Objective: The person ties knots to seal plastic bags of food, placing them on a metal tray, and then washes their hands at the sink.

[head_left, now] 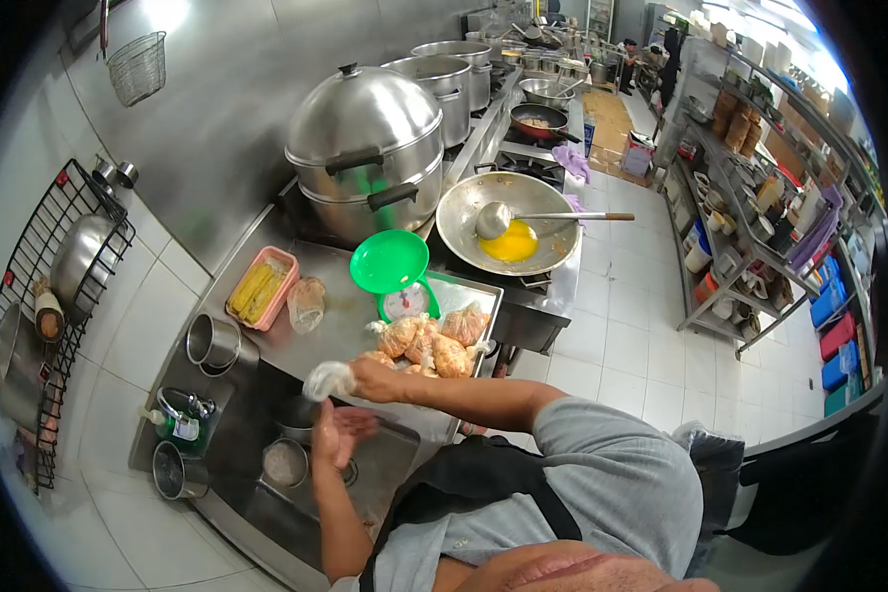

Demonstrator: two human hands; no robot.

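My right hand (373,380) is closed on a crumpled clear plastic bag (329,380), held above the edge of the steel counter. Below it, my left hand (341,436) has its fingers spread and holds nothing; it is over the sink (397,462). Several tied plastic bags of orange-brown food (423,339) lie on a metal tray (477,296) just beyond my right hand. Behind them stands a green kitchen scale (391,262) with a round dial. Another small plastic bag (307,304) lies on the counter, beside a pink tray (282,259) of yellow food.
A large domed steamer (365,138) stands behind the scale. On the stove, a wok (553,209) holds yellow liquid and a ladle (494,219). Metal pots (213,340) and a green-labelled bottle (184,427) sit beside the sink. Shelving (735,187) lines the right side.
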